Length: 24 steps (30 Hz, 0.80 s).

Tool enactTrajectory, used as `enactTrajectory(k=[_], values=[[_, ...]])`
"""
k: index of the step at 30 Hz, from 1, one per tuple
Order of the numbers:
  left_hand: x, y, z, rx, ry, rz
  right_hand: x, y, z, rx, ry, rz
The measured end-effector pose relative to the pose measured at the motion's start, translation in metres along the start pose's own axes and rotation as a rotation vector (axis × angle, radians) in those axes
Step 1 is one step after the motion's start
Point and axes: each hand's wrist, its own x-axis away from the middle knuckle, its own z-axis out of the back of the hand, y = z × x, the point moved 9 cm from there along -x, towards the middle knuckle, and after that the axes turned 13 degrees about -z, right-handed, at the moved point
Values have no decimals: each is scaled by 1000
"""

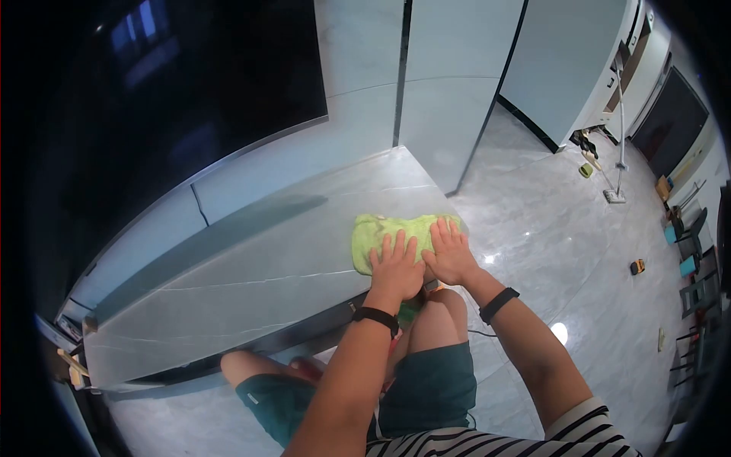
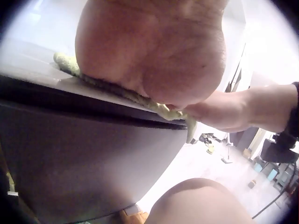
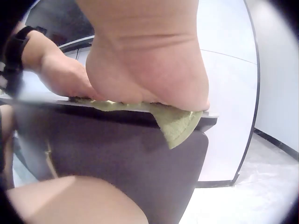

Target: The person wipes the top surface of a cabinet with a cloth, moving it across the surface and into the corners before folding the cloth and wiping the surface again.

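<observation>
A green cloth (image 1: 381, 232) lies flat at the near right corner of a grey marble-look counter (image 1: 251, 259). My left hand (image 1: 396, 266) and right hand (image 1: 451, 250) press on it side by side with fingers straight. In the left wrist view the left palm (image 2: 154, 51) bears down on the cloth (image 2: 159, 108) at the counter's edge. In the right wrist view the heel of the right hand (image 3: 149, 70) rests on the cloth, and one cloth corner (image 3: 175, 125) hangs over the edge.
A big dark screen (image 1: 190, 84) hangs on the wall behind the counter. My bare knees (image 1: 438, 305) are just below the counter's front edge. To the right is polished floor (image 1: 563, 251) with small items, a floor mop (image 1: 618, 152) and chairs (image 1: 685, 244) farther off.
</observation>
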Motion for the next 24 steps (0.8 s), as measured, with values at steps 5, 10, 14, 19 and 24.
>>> enactTrajectory(k=[5,10,14,19,24], values=[[8,-12,3,58,12,-36,-1,-9,-6,17,-13,-69],[26,-29,11,64,51,-33,7,-48,-10,49,-60,-71],[49,-57,22,71,67,30,13,-89,-17,17,-53,3],[76,-76,33,36,118,83,20,-102,-17,4,-2,37],[90,-74,42,-19,164,66,35,-100,-12,-35,43,95]])
